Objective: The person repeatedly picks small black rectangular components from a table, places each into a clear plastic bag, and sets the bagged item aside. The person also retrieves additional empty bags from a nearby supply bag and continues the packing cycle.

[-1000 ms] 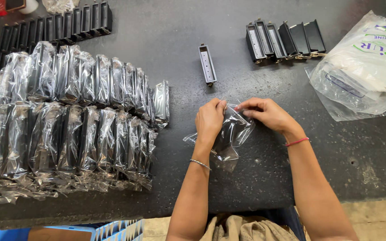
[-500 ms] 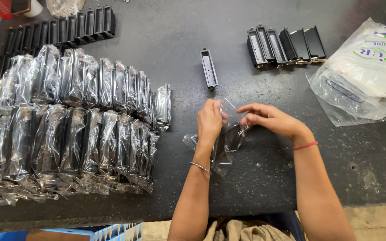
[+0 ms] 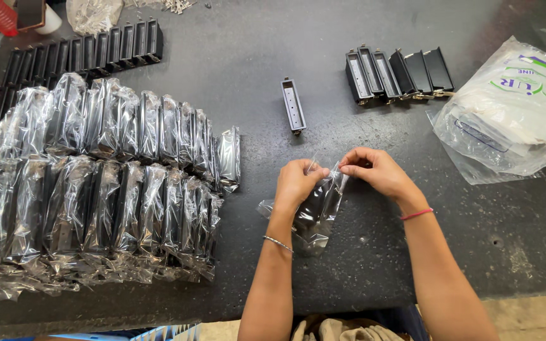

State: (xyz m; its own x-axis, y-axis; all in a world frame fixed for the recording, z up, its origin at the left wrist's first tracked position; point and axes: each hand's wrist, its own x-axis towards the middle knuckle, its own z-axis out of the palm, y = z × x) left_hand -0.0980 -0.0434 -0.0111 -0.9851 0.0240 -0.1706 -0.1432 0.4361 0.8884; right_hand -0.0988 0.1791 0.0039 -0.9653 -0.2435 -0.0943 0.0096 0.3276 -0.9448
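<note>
Clear plastic sleeve (image 3: 314,211) with a black rectangular part inside it lies near the front edge of the dark tabletop (image 3: 374,265), held at its upper end by both hands. The left hand (image 3: 298,183) has its fingers curled and clamped on the sleeve's top left corner, while the right hand (image 3: 377,170) pinches the top right corner between thumb and forefinger. The film is thin, glossy and crumpled, trailing loose below the part. Just beyond the hands a single black channel-shaped part (image 3: 292,105) lies open side up, showing a pale inner strip with small holes. Further back on the right stands a short row of unwrapped black parts (image 3: 399,72), leaning against one another, and next to them sits a bulging white-and-clear plastic bag (image 3: 513,113) with green print. On the left, well apart from the hands, two packed rows of wrapped parts (image 3: 96,183) shine under wrinkled film, and behind them runs another line of bare black parts (image 3: 83,53). The tabletop itself is matt, scuffed and speckled with pale marks. Nothing lies between the hands and the single part.
</note>
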